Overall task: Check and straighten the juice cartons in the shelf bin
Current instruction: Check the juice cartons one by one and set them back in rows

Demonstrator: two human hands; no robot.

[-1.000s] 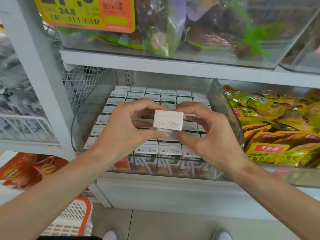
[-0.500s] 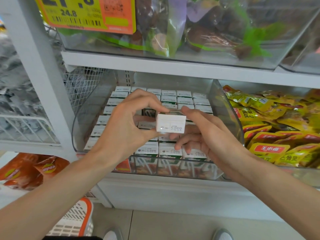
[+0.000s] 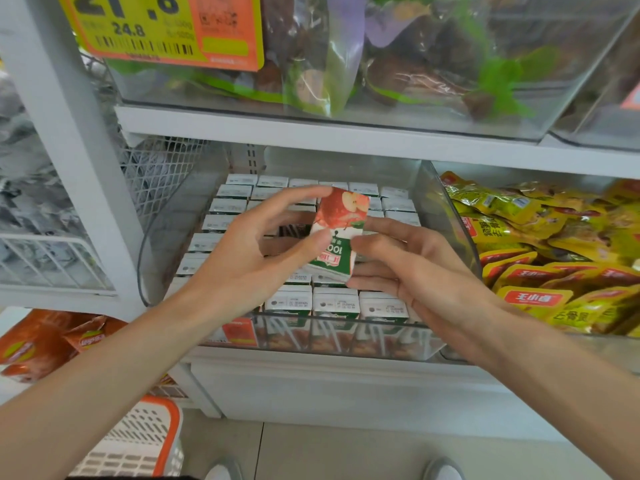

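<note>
1 carton, apple face showing, is tilted above the middle of the bin. Left grip pinches it from 9 o'clock; right grip clamps it from 4 o'clock.

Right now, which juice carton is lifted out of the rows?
The carton held between left hand and right hand above the bin, tilted, its apple-print face showing; the others stand packed in rows, white tops up.

Bright, even, diffuse light; shadows soft, faint. Slight motion blur on carton between left hand and right hand. Pale glare on clear bin wall right of hands. Soft focus on price tag above hands. Wide-angle distortion: shelf post far left bows.
</note>
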